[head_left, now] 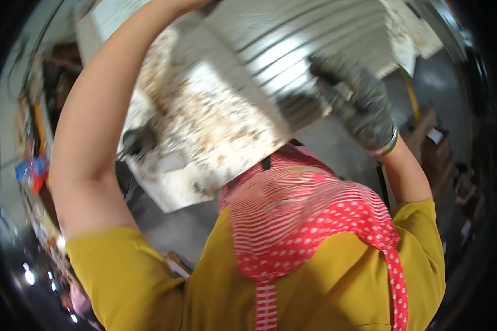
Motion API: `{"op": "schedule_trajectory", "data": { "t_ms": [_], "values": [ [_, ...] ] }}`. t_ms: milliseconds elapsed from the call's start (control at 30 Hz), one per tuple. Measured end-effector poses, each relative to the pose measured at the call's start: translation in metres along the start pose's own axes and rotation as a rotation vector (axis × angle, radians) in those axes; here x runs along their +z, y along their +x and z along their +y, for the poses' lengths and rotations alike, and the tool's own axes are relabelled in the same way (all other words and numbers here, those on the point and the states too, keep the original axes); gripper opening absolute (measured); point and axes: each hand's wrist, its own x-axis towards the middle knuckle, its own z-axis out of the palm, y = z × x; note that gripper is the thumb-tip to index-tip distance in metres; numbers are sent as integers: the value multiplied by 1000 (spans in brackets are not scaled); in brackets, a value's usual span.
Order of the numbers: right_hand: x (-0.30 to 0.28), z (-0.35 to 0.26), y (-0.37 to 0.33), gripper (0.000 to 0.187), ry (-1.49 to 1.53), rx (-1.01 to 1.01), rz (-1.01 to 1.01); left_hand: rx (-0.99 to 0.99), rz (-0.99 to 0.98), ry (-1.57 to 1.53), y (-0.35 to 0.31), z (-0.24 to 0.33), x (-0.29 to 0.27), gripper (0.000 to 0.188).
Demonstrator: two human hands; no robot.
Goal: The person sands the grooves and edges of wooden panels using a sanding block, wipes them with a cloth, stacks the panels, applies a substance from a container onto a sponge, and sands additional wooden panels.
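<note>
My left arm reaches up past the top edge. Only a dark sliver of my left hand (pixel 209 6) shows there, with its fingers out of sight. My right hand (pixel 361 102), in a dark mottled work glove, hovers near the right side of a shiny grey grooved panel (pixel 284 49). Its blurred fingers point up and left, thumb and fingers apart, and I make out nothing held. Left of the panel is a pale board (pixel 215 127), smeared with brown and dark specks. A dark grey lump (pixel 139 141) sits by the board's left edge.
Pale crusted material (pixel 404 33) hangs at the panel's far right. Brown boxes (pixel 436 149) stand on the grey floor to the right. Clutter with a red and blue item (pixel 34 172) lines the left side. My red patterned apron (pixel 309 215) touches or nearly touches the board's near edge.
</note>
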Motion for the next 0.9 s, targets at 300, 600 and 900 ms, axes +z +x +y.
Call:
{"op": "schedule_trajectory", "data": {
  "t_ms": [300, 600, 900],
  "values": [
    [238, -41, 40, 39, -247, -540, -391, -112, 57, -152, -141, 26, -102, 32],
    [186, -43, 63, 45, 1082, 536, -614, -790, 76, -277, -366, 45, -106, 43],
    [185, -14, 62, 39, 870, 62, -618, -710, 179, -257, -388, 36, -50, 31]
  ]
}}
